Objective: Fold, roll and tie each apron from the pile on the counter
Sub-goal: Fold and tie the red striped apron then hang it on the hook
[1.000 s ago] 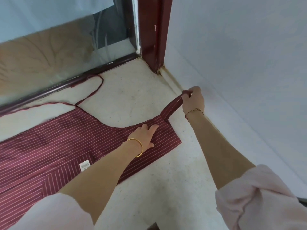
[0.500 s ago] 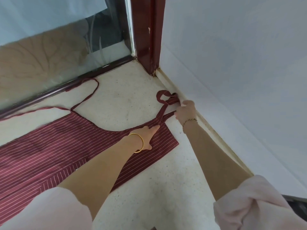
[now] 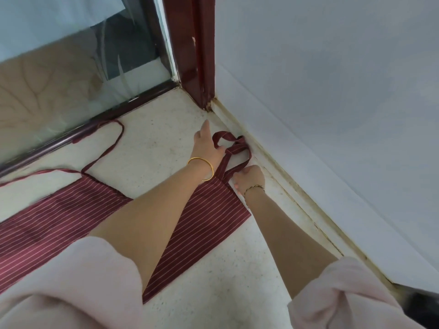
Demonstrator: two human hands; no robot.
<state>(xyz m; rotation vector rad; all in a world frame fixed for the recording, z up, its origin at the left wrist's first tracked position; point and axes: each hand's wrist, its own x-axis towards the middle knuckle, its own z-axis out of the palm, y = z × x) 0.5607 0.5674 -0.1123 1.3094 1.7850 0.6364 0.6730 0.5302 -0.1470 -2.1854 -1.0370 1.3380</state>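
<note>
A maroon apron [image 3: 209, 210] with thin white stripes lies flat on the speckled counter [image 3: 237, 269]. Its neck strap [image 3: 237, 144] is bunched into a loose loop near the wall. My left hand [image 3: 205, 146] reaches over the bib to the loop's left end and holds it there, with the index finger sticking out straight. My right hand [image 3: 249, 178] pinches the same strap where it meets the bib's corner. A thin waist tie [image 3: 114, 144] trails off to the window frame. My left forearm covers the middle of the bib.
A glass window with a dark metal frame [image 3: 71, 136] runs along the counter's far edge. A maroon post [image 3: 202, 67] stands in the corner. The white wall [image 3: 332, 115] and its stained seam bound the right side. Something dark [image 3: 422, 305] shows at the lower right.
My left hand left the bib and moved up to the strap loop. My right hand slid down the strap toward the bib corner, and the strap went slack into a loop.
</note>
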